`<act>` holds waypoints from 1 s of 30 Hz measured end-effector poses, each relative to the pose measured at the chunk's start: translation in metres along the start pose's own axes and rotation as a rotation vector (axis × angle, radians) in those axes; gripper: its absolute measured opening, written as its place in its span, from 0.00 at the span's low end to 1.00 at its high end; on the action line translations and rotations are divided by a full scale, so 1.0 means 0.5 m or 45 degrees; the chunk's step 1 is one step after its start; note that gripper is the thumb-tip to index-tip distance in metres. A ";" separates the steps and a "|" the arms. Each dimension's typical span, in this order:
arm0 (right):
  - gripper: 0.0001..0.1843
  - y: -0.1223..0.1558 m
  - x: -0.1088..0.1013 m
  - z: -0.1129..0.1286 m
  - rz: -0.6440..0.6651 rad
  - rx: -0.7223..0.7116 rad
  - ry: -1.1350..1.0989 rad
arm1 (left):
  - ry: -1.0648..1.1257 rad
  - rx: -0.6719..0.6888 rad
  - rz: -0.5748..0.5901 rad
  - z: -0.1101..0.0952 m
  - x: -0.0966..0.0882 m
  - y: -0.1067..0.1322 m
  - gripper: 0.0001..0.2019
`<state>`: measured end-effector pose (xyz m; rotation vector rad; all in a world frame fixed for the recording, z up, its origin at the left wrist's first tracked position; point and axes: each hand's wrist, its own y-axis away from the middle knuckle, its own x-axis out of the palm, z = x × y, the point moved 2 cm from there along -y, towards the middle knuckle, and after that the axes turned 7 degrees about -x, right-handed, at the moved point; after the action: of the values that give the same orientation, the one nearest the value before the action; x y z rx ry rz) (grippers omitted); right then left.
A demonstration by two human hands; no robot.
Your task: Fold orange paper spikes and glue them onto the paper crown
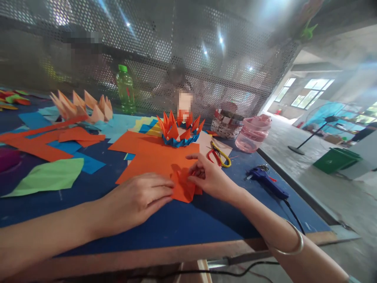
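Note:
A small folded piece of orange paper [183,190] lies before me near the front of the blue table. My left hand [147,195] grips its left edge, fingers close together and the thumb side low. At its right side hovers my right hand [209,177], a bracelet on that wrist; its index finger and thumb are apart, the other fingers curled, and the thumb tip is at the paper. Larger orange sheets [150,151] spread underneath and behind. Past them stands a paper flower [176,133] with orange points and a blue base.
Scissors [218,155], a pink jug [253,133] and a woven basket [226,124] are behind my right hand. A blue glue gun [268,182] with a cord lies right. Leftward are a green sheet [50,177], a peach paper flower [82,108] and a green bottle [126,90].

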<state>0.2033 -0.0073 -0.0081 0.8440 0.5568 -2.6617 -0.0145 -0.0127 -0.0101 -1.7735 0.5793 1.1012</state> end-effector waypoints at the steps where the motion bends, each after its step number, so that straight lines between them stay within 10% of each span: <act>1: 0.25 0.002 -0.002 0.006 -0.025 -0.064 0.124 | 0.002 0.003 0.012 0.002 0.003 0.001 0.11; 7: 0.14 0.023 -0.007 0.070 0.129 -0.415 0.377 | 0.011 0.010 -0.033 0.003 0.008 0.008 0.12; 15: 0.11 0.057 0.006 0.097 0.411 -0.419 0.684 | 0.093 -0.089 -0.047 0.006 0.018 0.007 0.10; 21: 0.11 0.061 0.032 0.093 0.369 -0.702 1.012 | 0.100 -0.056 -0.046 0.008 0.019 0.007 0.11; 30: 0.10 0.060 0.041 0.070 0.245 -0.621 0.963 | 0.151 -0.052 -0.069 0.004 0.000 -0.001 0.16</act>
<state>0.1818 -0.0525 -0.0020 1.6178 1.1571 -1.8361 -0.0147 -0.0108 -0.0102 -1.8888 0.5805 0.9819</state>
